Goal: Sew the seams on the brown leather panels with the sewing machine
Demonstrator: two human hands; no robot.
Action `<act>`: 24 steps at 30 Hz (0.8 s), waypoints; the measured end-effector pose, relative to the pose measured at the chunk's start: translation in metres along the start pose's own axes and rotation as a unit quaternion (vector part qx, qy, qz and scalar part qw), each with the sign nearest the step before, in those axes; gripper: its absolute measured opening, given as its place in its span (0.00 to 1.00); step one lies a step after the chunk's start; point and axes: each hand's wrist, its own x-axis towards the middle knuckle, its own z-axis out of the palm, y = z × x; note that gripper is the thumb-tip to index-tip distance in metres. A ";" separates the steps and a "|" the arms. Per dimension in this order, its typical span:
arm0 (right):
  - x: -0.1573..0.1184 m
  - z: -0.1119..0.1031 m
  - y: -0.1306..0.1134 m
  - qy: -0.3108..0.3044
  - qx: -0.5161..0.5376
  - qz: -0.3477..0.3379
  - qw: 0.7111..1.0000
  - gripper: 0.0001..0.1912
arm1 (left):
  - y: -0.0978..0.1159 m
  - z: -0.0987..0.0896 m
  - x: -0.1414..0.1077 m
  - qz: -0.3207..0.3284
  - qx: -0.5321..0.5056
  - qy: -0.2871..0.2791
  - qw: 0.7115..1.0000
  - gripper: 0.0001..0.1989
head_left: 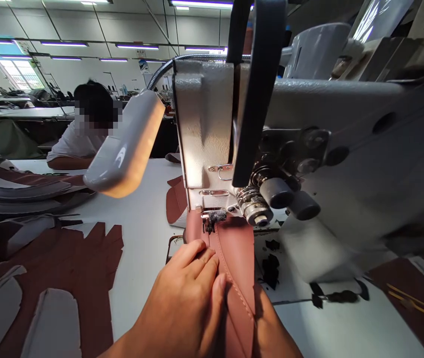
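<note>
A reddish-brown leather piece (236, 248) with a curved line of stitching runs under the presser foot (209, 222) of a grey sewing machine (206, 124). My left hand (185, 293) lies on the piece's left side just in front of the foot, its fingers bent together and pressing the leather. Behind the right edge of the piece is my right hand (271, 328); the leather covers its fingers, so its grip is hidden. A lit white lamp (126, 144) hangs left of the machine head.
Reddish-brown panels (92, 268) and stacked curved pieces (29, 191) lie at the left. Dark scraps (270, 271) are right of the foot. Yellow-handled snips (417, 303) lie at the far right. Across the white table (141, 209), a person (81, 134) leans forward.
</note>
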 end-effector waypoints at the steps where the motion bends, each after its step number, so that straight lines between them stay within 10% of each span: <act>1: -0.001 0.001 -0.002 -0.001 0.000 0.013 1.000 0.13 | 0.000 0.000 0.000 -0.003 -0.002 -0.001 1.000 0.13; 13: 0.002 0.018 -0.049 -0.057 0.208 0.250 0.944 0.22 | 0.002 0.000 -0.003 0.003 -0.003 -0.001 1.000 0.13; 24: 0.012 0.022 -0.066 -0.150 0.337 0.168 0.914 0.24 | -0.001 0.004 -0.005 -0.002 -0.006 0.002 1.000 0.10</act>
